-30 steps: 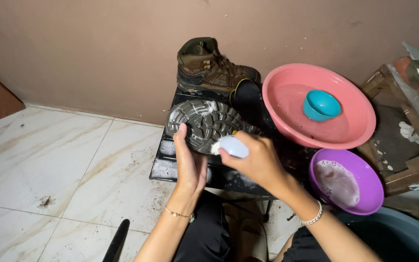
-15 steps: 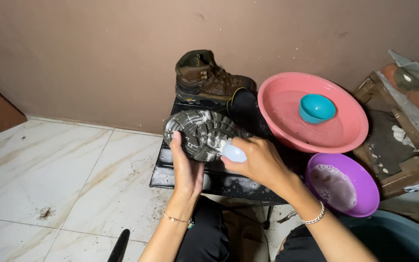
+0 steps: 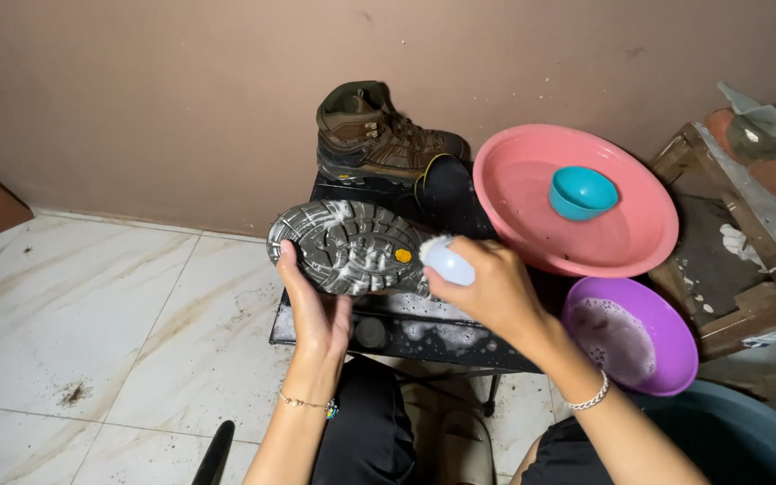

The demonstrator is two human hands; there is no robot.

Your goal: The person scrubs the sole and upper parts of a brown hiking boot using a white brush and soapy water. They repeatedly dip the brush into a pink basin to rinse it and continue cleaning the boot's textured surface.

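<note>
My left hand (image 3: 312, 310) holds a boot (image 3: 348, 247) turned sole-up, its dark lugged sole covered in soapy foam. My right hand (image 3: 487, 287) grips a white scrub brush (image 3: 446, 260) pressed against the heel end of that sole. Both are held over a small black stand (image 3: 424, 328) wet with suds. The matching brown boot (image 3: 374, 139) stands upright at the back of the stand, against the wall.
A pink basin (image 3: 577, 202) with water and a small teal bowl (image 3: 581, 191) floating in it sits at right. A purple bowl (image 3: 630, 334) of soapy water lies below it. A wooden crate (image 3: 738, 233) stands far right, a dark tub (image 3: 738, 440) at bottom right. White tiled floor (image 3: 92, 314) lies left.
The brush in my right hand has slid across the sole towards its heel end, and foam now covers more of the tread. My left hand keeps its hold.
</note>
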